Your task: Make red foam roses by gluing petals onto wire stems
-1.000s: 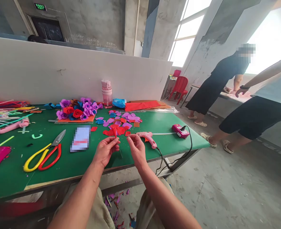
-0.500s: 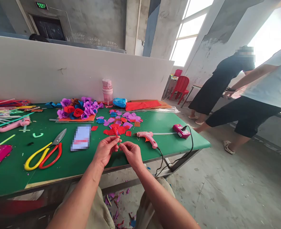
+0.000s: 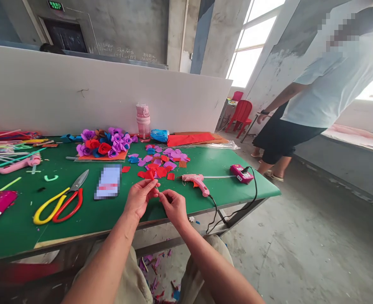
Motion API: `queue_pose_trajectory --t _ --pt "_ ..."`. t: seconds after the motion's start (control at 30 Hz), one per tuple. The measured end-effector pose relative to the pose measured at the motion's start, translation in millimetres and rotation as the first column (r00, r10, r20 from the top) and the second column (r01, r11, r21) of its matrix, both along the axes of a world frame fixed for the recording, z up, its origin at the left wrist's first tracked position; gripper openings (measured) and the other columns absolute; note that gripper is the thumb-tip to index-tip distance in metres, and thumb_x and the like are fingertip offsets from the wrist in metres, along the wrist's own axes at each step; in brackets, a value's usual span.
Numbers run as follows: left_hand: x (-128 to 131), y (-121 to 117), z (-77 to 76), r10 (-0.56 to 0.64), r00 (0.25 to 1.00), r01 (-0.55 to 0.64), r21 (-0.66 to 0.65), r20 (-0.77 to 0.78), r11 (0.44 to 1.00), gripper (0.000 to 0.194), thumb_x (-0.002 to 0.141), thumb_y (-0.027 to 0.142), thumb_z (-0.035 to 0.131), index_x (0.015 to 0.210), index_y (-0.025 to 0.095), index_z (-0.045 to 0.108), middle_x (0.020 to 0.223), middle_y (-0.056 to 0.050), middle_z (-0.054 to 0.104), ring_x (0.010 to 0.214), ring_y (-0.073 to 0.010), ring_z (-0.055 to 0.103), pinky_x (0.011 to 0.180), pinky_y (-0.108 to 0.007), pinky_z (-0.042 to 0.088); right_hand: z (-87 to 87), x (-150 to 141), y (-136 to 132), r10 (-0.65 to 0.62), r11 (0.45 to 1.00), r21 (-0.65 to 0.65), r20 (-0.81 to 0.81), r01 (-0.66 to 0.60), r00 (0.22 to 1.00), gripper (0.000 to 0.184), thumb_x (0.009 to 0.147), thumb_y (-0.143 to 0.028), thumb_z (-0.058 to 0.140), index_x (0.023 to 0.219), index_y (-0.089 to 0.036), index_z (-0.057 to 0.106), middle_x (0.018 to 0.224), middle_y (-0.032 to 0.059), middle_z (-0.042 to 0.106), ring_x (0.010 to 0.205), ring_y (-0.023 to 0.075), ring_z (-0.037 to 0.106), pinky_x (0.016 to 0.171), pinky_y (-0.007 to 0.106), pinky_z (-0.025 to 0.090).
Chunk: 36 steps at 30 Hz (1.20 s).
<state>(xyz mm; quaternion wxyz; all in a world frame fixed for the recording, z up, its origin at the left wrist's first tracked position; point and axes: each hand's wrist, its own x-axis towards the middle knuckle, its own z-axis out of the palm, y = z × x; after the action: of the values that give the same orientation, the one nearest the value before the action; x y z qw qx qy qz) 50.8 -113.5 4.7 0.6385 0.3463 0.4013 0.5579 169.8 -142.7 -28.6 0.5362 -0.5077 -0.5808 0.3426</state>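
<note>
My left hand (image 3: 139,197) is closed in a pinch around a small red paper petal (image 3: 151,174), which stands up above the fingertips. A thin pale stick (image 3: 157,187) runs down from it. At the stick's lower end, my right hand (image 3: 174,206) has thumb and fingers pressed together. Just beyond both hands lie loose red petals (image 3: 162,171), with purple petals (image 3: 174,153) behind them. To the right of my right hand, a pink glue gun (image 3: 196,182) rests on its side on the green table (image 3: 126,215).
Yellow-and-red-handled scissors (image 3: 66,202) and a phone (image 3: 108,181) lie left of my hands. Finished paper roses (image 3: 104,147) are heaped behind, near a pink bottle (image 3: 143,122). A power strip (image 3: 241,174) with a black cord sits at the right end. A person (image 3: 325,93) stands beyond.
My right hand has shifted slightly down, and more of the thin stick shows between my hands. In the background, the person in the light shirt has moved left and stands more upright.
</note>
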Motion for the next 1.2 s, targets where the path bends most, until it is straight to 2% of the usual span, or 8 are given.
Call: queue_pose_trajectory --t 0.13,0.3,0.43,0.5,0.67,0.93,1.1,1.2 --pt "-4.9 0.9 1.6 -0.050 0.999 0.050 -0.007 -0.018 0.999 0.040 0.062 0.043 0.075 0.087 0.013 0.065 0.079 -0.007 0.067 0.053 -0.0098 0.057 0.044 -0.020 0.047 0.6 2.8 2.8 -0.002 0.999 -0.045 -0.094 -0.003 0.996 0.034 0.079 -0.047 0.054 0.063 -0.017 0.061 0.054 -0.0009 0.055 0.049 0.0104 0.041 0.048 0.023 0.030" --pt "-10.5 4.4 -4.0 0.079 0.995 -0.080 -0.011 -0.057 0.997 0.038 0.063 0.048 0.071 0.061 0.013 0.057 0.062 -0.003 0.063 0.048 -0.0096 0.054 0.044 -0.021 0.045 3.5 8.2 4.2 0.033 0.992 -0.115 -0.224 -0.060 0.974 0.035 0.076 -0.050 0.056 0.068 -0.017 0.063 0.057 -0.0004 0.055 0.050 0.0103 0.041 0.048 0.022 0.030" --pt "-9.9 4.2 -7.3 -0.038 0.996 0.042 0.043 -0.084 0.998 0.032 0.065 0.043 0.071 0.074 0.013 0.061 0.074 -0.004 0.066 0.050 -0.0077 0.052 0.047 -0.021 0.045 9.0 12.6 1.6 0.075 0.980 -0.144 -0.375 -0.138 0.924 0.033 0.074 -0.048 0.060 0.066 -0.017 0.062 0.056 -0.0010 0.054 0.052 0.0098 0.042 0.051 0.022 0.032" --pt "-8.6 3.6 -7.1 -0.067 0.995 0.069 0.026 -0.076 0.997 0.031 0.067 0.042 0.070 0.074 0.013 0.061 0.067 -0.002 0.064 0.050 -0.0085 0.053 0.049 -0.022 0.045 11.7 14.5 0.0 0.111 0.971 -0.147 -0.423 -0.189 0.899 0.031 0.073 -0.046 0.062 0.066 -0.016 0.062 0.058 -0.0012 0.055 0.053 0.0094 0.042 0.053 0.022 0.033" --pt "-7.3 1.5 -1.1 -0.054 0.998 0.055 0.022 -0.041 0.998 0.032 0.067 0.043 0.071 0.069 0.013 0.058 0.057 0.001 0.057 0.047 -0.0078 0.050 0.047 -0.020 0.041 15.2 18.1 -3.0 0.190 0.950 -0.148 -0.426 -0.275 0.884 0.030 0.074 -0.045 0.063 0.065 -0.017 0.062 0.058 -0.0017 0.055 0.053 0.0087 0.043 0.053 0.022 0.034" --pt "-10.0 0.4 2.8 -0.155 0.988 0.152 0.092 0.018 0.984 0.023 0.067 0.032 0.074 0.070 0.014 0.061 0.050 0.007 0.040 0.042 -0.0029 0.034 0.039 -0.016 0.026 18.5 21.3 -5.4 0.294 0.896 -0.214 -0.373 -0.390 0.880 0.032 0.071 -0.047 0.065 0.065 -0.015 0.064 0.056 -0.0021 0.056 0.051 0.0073 0.044 0.050 0.020 0.034" --pt "-7.3 -0.8 1.9 -0.132 0.991 0.133 0.077 -0.016 0.988 0.022 0.066 0.032 0.074 0.075 0.013 0.065 0.053 0.005 0.045 0.044 -0.0031 0.037 0.039 -0.016 0.028 25.3 16.8 -3.7 0.319 0.851 -0.228 -0.491 -0.472 0.811 0.029 0.073 -0.045 0.064 0.081 -0.016 0.065 0.063 -0.0030 0.057 0.051 0.0059 0.047 0.049 0.019 0.038" --pt "-4.5 -2.8 4.0 -0.128 0.991 0.130 0.064 -0.040 0.989 0.025 0.066 0.035 0.073 0.077 0.013 0.065 0.053 0.005 0.046 0.044 -0.0037 0.038 0.039 -0.017 0.029 26.8 11.6 -1.7 0.263 0.865 -0.239 -0.535 -0.442 0.803 0.029 0.071 -0.044 0.065 0.080 -0.016 0.062 0.061 -0.0040 0.054 0.045 0.0045 0.041 0.040 0.017 0.030"
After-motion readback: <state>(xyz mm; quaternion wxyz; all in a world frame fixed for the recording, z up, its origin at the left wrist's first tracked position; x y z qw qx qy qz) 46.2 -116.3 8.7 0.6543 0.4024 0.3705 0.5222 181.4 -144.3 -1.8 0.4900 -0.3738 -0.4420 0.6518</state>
